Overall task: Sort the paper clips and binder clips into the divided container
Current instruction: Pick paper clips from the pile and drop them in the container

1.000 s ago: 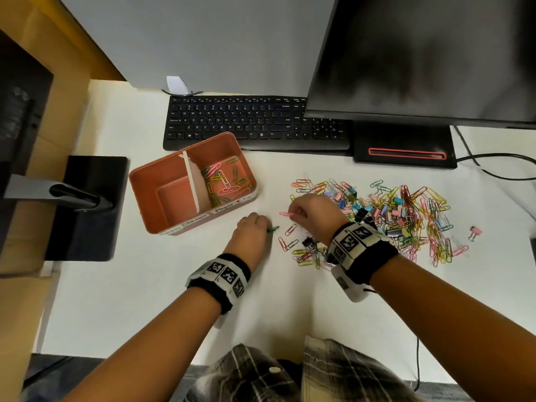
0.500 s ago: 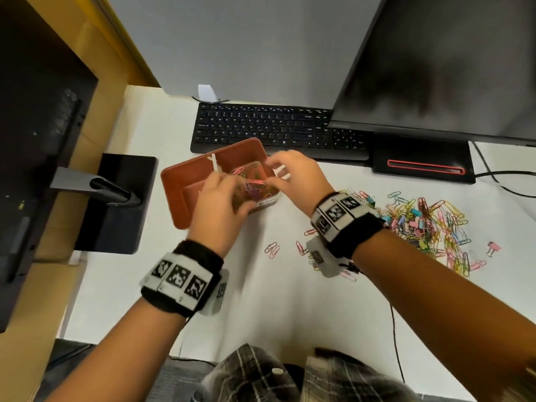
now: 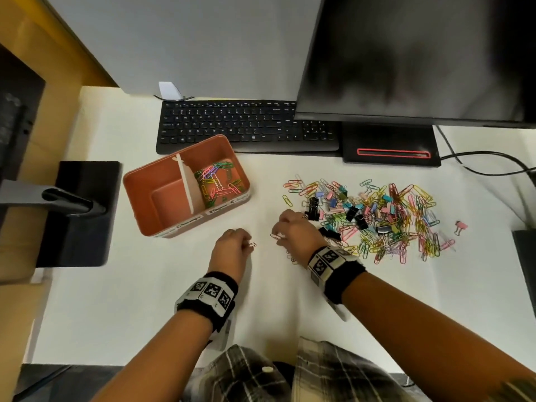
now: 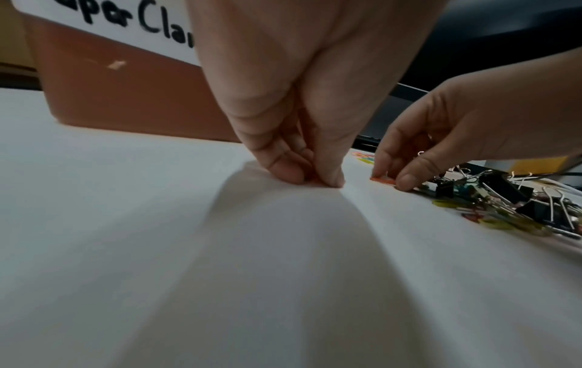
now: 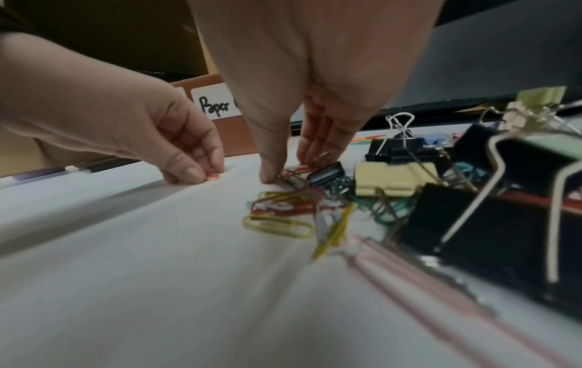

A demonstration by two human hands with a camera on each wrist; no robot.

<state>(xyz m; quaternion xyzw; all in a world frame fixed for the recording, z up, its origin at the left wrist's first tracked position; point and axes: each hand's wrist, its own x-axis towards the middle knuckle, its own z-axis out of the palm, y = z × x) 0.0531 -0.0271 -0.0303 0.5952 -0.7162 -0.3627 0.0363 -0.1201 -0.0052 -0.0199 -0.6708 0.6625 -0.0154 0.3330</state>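
On the desk (image 3: 162, 285), both hands (image 3: 232, 245) pinch paper clips (image 3: 251, 245).

Behind your white desk surface (image 3: 145, 300) sits a black flat keyboard (image 3: 246, 126); right of the keyboard, a dark monitor (image 3: 420, 59) on its red-striped black base (image 3: 391, 146); left, possibly another monitor's black base (image 3: 78, 213).

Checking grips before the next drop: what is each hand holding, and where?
Left hand pinches an orange paper clip at one end, against the table. Right hand pinches a pink paper clip likewise.
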